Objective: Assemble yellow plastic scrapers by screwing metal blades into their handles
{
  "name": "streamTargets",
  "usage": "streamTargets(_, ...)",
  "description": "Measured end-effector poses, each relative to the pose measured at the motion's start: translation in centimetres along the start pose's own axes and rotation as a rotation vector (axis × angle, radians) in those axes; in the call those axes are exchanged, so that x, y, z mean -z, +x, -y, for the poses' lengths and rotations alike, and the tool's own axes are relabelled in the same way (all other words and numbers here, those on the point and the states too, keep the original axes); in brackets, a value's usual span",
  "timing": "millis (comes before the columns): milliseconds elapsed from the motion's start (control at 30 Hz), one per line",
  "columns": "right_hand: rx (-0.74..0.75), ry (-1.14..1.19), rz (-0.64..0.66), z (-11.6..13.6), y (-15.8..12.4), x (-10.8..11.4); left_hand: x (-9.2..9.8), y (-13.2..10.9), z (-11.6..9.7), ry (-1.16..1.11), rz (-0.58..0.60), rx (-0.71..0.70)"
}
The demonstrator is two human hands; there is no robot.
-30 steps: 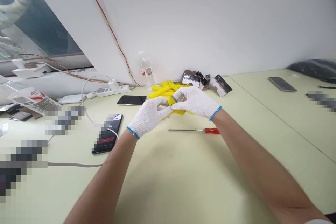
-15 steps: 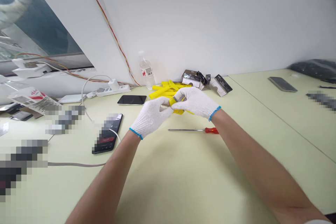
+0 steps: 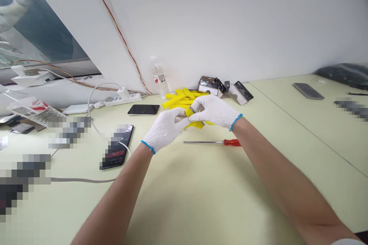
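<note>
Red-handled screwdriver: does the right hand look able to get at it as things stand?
Probably yes: the red-handled screwdriver lies close by on the table, with nothing seen resting on it. The right hand would likely need to release the yellow piece first.

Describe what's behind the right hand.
Past the right hand, yellow pieces lie piled, with black-and-white boxes beside them. The glove covers the area directly behind it, so whatever lies there cannot be seen.
</note>
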State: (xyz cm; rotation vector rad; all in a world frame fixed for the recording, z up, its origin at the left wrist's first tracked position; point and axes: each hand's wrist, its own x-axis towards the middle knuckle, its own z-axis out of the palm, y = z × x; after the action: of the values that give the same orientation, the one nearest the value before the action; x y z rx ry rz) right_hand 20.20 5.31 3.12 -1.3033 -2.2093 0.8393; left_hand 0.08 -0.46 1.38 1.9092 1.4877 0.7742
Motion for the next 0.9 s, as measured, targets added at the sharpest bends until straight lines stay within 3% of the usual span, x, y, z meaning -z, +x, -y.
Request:
streamTargets(333,-0.046,-0.062,0.021,0.90,-0.44,0.25,-0.37,0.12,-0.09,0.055,0.009,0.006)
streamTargets(633,0.015,-0.074,-0.012,0.48,-0.53,0.03,-0.30,0.09,-0.20,0.135,-0.015,0.027)
streamTargets(900,-0.001,-0.061,-0.025,0.54,-0.47,0.26,0.15,-0.02,-0.07,-0.126,0.042,0.008)
